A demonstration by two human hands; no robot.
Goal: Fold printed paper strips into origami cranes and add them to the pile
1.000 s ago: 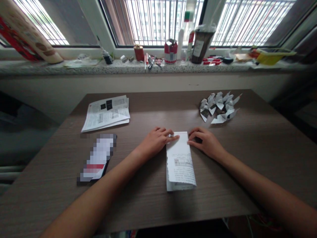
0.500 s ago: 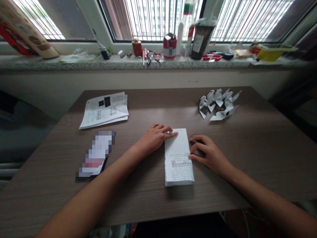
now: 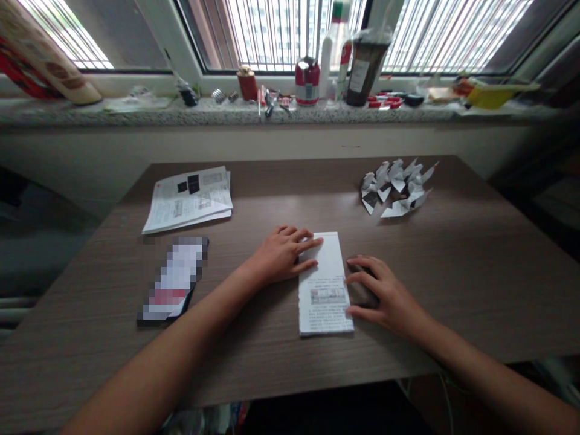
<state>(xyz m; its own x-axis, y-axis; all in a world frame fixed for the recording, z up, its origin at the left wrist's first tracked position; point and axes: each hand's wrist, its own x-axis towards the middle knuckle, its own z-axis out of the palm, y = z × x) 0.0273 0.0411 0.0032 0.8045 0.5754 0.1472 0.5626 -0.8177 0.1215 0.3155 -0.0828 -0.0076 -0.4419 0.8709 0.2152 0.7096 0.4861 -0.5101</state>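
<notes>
A printed sheet of paper [image 3: 324,308], folded into a narrow upright rectangle, lies flat on the table in front of me. My left hand [image 3: 286,251] rests on its upper left part, fingers spread and stretched over the edge. On the other side, my right hand [image 3: 376,290] touches the paper's right edge with its fingertips, thumb and fingers apart. Neither hand grips anything.
Folded paper pieces [image 3: 399,187] stand in a ring at the back right. At the left lie a stack of printed sheets [image 3: 190,199] and a phone [image 3: 176,278]. The windowsill [image 3: 272,116] holds a can [image 3: 307,83], a cup [image 3: 366,67] and several small items.
My left thumb has spread out onto the paper. My right fingers have opened wider along the right edge, the thumb lower. The paper's lower end now lies flatter.
</notes>
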